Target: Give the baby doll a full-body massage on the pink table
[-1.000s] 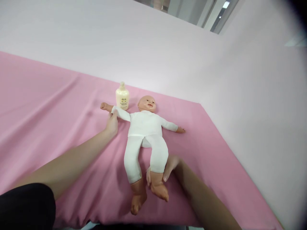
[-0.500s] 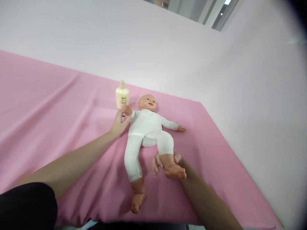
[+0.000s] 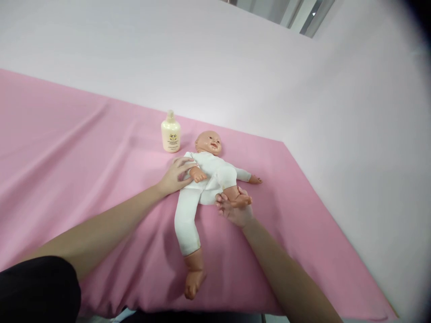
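A baby doll [image 3: 208,163] in a white bodysuit lies face up on a pink sheet, its head at the far end. My left hand [image 3: 175,176] is closed around the doll's arm on the left and presses it down across the torso; the doll's small hand shows just past my fingers. From below, my right hand [image 3: 237,211] holds the doll's bent leg at the ankle, with the knee pushed up over the belly. The doll's other leg [image 3: 187,224] lies stretched toward me, untouched.
A cream-coloured pump bottle [image 3: 171,134] stands upright left of the doll's head. The pink sheet [image 3: 84,179] has folds at the left. White walls [image 3: 188,58] rise behind and to the right, with a window opening [image 3: 283,13] at the top.
My right hand has raised the doll's leg, bending the knee toward the belly. My left hand has brought the doll's arm from beside the bottle down over the torso.
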Action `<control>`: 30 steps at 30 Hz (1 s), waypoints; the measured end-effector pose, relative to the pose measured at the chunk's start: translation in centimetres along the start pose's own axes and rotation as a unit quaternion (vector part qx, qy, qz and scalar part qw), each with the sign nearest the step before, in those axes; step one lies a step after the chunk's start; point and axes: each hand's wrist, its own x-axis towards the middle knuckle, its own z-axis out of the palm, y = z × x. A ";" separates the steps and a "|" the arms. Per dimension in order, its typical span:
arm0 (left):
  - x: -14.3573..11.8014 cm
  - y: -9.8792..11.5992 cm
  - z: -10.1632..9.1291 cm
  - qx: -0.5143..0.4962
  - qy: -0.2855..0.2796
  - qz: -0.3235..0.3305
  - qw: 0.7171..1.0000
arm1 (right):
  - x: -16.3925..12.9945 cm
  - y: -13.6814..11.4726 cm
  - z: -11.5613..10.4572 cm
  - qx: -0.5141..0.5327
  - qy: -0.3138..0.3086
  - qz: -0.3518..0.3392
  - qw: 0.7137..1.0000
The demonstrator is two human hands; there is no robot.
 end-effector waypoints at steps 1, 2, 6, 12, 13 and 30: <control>0.0 0.1 -0.1 -0.009 0.009 -0.007 1.000 | 0.0 0.0 0.0 -0.003 -0.008 -0.002 1.000; 0.1 0.3 -0.1 -0.019 0.022 -0.017 0.999 | 0.0 0.1 -0.1 -0.006 -0.022 -0.004 1.000; 0.2 0.0 0.0 -0.088 0.117 -0.093 0.985 | -0.1 0.3 -0.6 -0.024 -0.104 -0.010 0.994; 0.7 -1.9 0.5 -0.308 0.255 -0.245 0.883 | -0.2 1.5 -1.1 -0.112 -0.227 0.032 0.967; 0.8 -2.2 0.4 -0.333 0.273 -0.259 0.864 | -0.3 1.7 -1.0 -0.125 -0.245 0.053 0.960; 0.5 -1.9 0.5 -0.286 0.258 -0.213 0.898 | 0.9 1.9 -2.4 -0.209 -0.397 0.189 0.874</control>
